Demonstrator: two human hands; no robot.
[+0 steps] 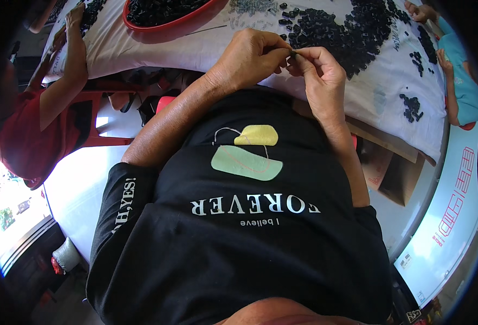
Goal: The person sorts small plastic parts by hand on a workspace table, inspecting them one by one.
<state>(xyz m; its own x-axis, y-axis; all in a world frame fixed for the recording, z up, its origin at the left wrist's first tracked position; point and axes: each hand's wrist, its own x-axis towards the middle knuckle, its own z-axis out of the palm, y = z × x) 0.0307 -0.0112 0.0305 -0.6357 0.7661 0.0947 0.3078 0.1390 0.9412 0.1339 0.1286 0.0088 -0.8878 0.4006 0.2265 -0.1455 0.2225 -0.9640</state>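
Note:
My left hand (249, 58) and my right hand (323, 76) meet above the near edge of the cloth-covered table. Fingertips of both pinch one small black part (292, 54); its exact kind is too small to make out. Just beyond my fingers spreads a large heap of similar small black parts (353, 40). A red basin (166, 25), filled with more black pieces, stands on the table past my left hand. Between basin and heap lie small clear or grey pieces (252, 6).
The table is covered by a pale cloth (212, 46). A person in red (30, 132) sits at the left, and a person in a light blue top (463, 81) works at the right. Small black clusters (411, 107) lie near the right edge. A cardboard box (396, 170) stands below the table.

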